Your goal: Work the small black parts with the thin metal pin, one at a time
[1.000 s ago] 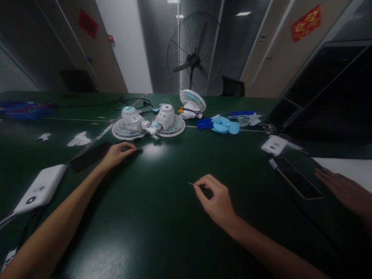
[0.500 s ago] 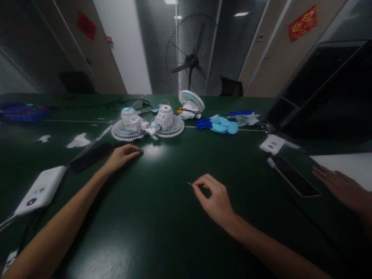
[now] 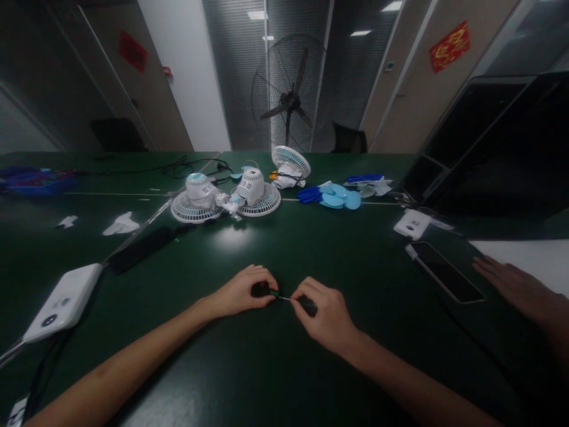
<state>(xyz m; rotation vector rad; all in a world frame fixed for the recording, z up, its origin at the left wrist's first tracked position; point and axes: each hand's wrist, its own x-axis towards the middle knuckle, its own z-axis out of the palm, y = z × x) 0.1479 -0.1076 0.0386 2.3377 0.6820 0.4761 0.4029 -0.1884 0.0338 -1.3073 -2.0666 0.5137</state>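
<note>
My left hand point(image 3: 251, 289) is closed at the middle of the table, its fingertips pinching a small dark screwdriver handle point(image 3: 274, 293) with some green on it. Opposite it, my right hand point(image 3: 323, 311) pinches a thin metal screwdriver shaft point(image 3: 285, 298) between thumb and forefinger. The shaft spans the narrow gap between both hands and meets the handle's end. Whether it sits inside the handle is too small to tell.
White fans point(image 3: 200, 196) and light-blue fan blades point(image 3: 340, 197) lie beyond my hands, with blue gloves point(image 3: 310, 194). A phone point(image 3: 447, 273) and another person's hand point(image 3: 520, 290) are at right. At left are a white power bank point(image 3: 64, 302) and a dark long object point(image 3: 142, 249).
My left hand has come back from near the fans to the middle, bringing the handle to the shaft. My right hand has stayed nearly in place, still pinching the shaft.
</note>
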